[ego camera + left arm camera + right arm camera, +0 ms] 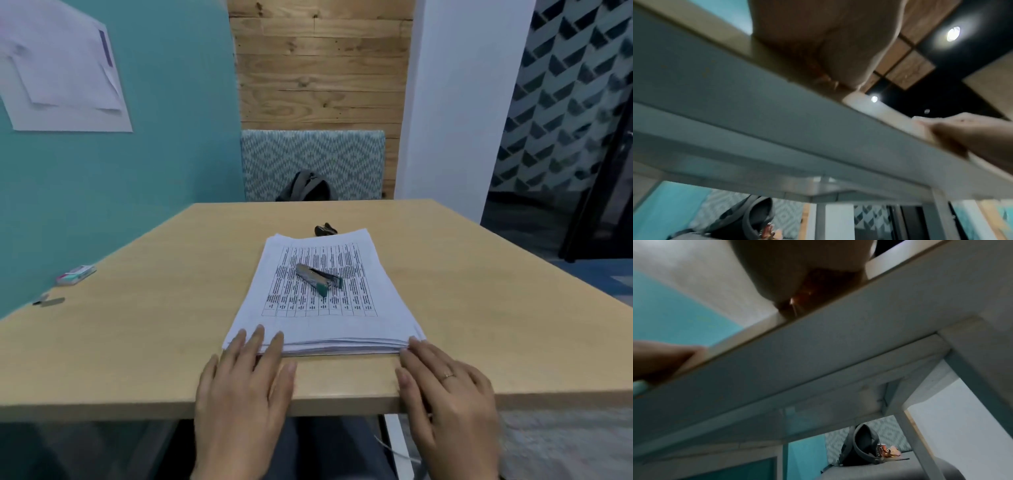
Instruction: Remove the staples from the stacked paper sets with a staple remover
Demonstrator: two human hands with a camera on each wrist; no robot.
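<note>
Flat and relaxed, left hand (245,383) on near-left corner, right hand (445,387) touching near-right corner of paper stack (322,298) on bench (154,342); likely to roll off if nudged: teal tool (320,279) atop.

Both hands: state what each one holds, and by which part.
Nothing is held. The left hand lies flat, fingertips on the near left corner of the white printed paper stack; the right hand touches its near right corner. The teal-tipped metal staple remover lies untouched on top.

Printed table on the paper stack (322,294) is too blurred to be read. The small dark object (325,229) behind it cannot be identified. Fingers are hidden above the table edge (777,104) in both wrist views.
</note>
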